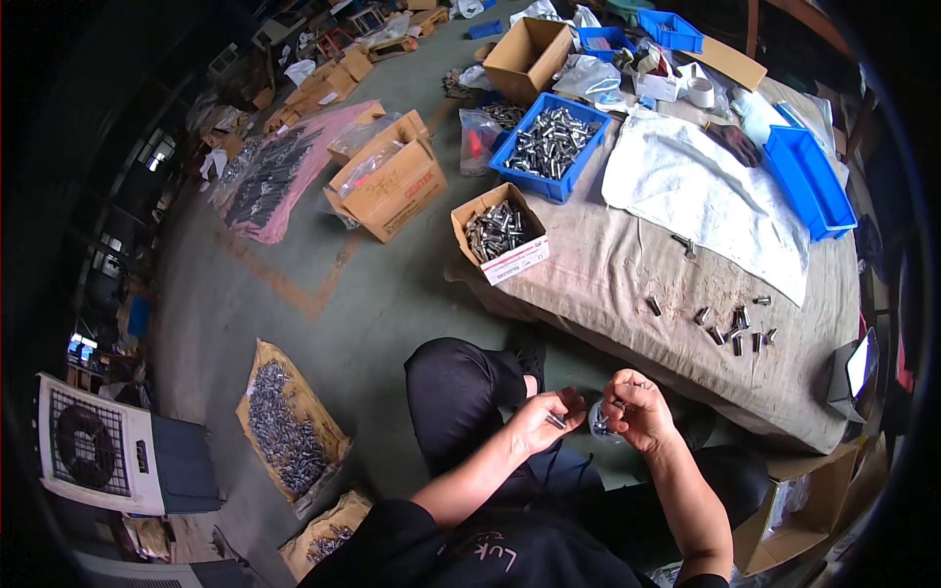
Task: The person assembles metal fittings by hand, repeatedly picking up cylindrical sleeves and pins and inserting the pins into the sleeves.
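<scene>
The left hand (537, 423) holds a grip closed on one small metal pin (556, 421), pinched between thumb and fingertips over the lap. Just beside it, the right hand (635, 410) is curled narrowly round a small metal part (601, 423); how that part is shaped is too small to tell.

Beyond the hands, about eight loose metal pieces (735, 328) lie scattered on the near half of the surface (627, 294), which is draped in a brownish cloth. One more piece (685, 244) rests at the edge of a white cloth (701, 191) spread further back. Three blue bins stand on the surface: one (549, 145) full of shiny metal parts, one (809, 181) at the right edge, one (670, 30) at the far end. One small cardboard box (500, 233) of parts sits at the near left corner.

On the green floor (343, 304) lie two brown sheets heaped with parts (284, 421), several cardboard cartons (387, 181), and a pink sheet (270, 176) carrying dark rods. A white fan unit (93, 446) stands at the lower left.
</scene>
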A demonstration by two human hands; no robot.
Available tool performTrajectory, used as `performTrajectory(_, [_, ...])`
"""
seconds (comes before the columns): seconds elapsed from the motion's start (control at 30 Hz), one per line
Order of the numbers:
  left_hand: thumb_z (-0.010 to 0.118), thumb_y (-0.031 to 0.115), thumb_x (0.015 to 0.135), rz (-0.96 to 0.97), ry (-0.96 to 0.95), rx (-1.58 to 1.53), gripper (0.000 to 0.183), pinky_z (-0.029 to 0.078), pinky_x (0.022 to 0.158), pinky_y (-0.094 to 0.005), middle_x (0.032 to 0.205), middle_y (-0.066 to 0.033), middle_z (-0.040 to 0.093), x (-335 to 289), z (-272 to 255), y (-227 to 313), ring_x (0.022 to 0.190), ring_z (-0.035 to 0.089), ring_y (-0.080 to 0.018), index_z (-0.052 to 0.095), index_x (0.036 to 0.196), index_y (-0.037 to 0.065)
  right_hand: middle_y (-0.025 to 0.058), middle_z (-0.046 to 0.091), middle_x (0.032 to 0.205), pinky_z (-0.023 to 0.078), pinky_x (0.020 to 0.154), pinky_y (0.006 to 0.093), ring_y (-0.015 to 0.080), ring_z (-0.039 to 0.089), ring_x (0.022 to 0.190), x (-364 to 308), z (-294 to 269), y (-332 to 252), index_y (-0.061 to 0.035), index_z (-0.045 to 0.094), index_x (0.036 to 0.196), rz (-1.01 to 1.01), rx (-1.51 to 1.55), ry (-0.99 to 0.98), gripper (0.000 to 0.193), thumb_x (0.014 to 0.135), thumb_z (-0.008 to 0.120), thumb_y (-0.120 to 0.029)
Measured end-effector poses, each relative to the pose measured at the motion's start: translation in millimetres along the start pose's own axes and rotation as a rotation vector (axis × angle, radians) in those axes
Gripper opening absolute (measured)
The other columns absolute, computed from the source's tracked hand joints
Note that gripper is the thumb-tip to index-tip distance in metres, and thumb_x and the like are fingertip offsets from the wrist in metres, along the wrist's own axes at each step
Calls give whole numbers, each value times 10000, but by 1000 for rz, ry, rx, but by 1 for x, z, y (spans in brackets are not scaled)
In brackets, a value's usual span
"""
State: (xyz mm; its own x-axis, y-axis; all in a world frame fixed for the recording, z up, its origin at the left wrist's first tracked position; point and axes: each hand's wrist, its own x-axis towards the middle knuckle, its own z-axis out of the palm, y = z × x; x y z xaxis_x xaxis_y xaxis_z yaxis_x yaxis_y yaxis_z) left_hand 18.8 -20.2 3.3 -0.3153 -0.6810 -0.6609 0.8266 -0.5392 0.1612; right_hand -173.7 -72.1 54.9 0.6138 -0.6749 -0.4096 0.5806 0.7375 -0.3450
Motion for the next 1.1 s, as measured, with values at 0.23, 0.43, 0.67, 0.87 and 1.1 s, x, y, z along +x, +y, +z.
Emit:
performTrajectory(0.23, [418,-38,821,50,-131,177,378,459,893,-402,1050,-167,561,-9,16,3,953,581,-265,452,1191,28,22,578,684,407,494,205,60,526,618,3,0,21,-13,593,872,-231,-742,69,92,783,615,-18])
performTrajectory(0.43, [407,-92,698,50,-285,212,675,458,810,-307,1204,-169,489,-11,30,1,1032,535,-234,304,1350,51,29,599,711,454,565,214,71,543,621,1,11,34,16,618,872,-341,-1013,58,120,813,623,-88])
performTrajectory(0.67, [376,-92,566,584,-213,572,829,321,1000,-305,1409,-139,285,-10,54,-19,1333,238,-247,247,1374,43,10,503,541,303,376,212,60,429,430,-2,16,16,-2,616,842,22,-831,239,309,753,703,-285])
performTrajectory(0.87, [377,-97,510,667,-365,732,870,157,1093,-357,1414,-185,254,-12,62,-18,1359,152,-273,243,1361,24,-2,552,644,396,537,201,58,492,591,-3,12,29,-30,619,840,-268,-659,109,140,742,692,-98])
performTrajectory(1.1, [391,-16,574,254,-142,-19,677,325,1025,-435,1344,-206,361,-18,44,7,1296,299,-311,387,1248,49,23,579,762,412,614,219,82,520,695,-8,12,28,-40,603,790,-716,-1099,76,156,707,731,-72])
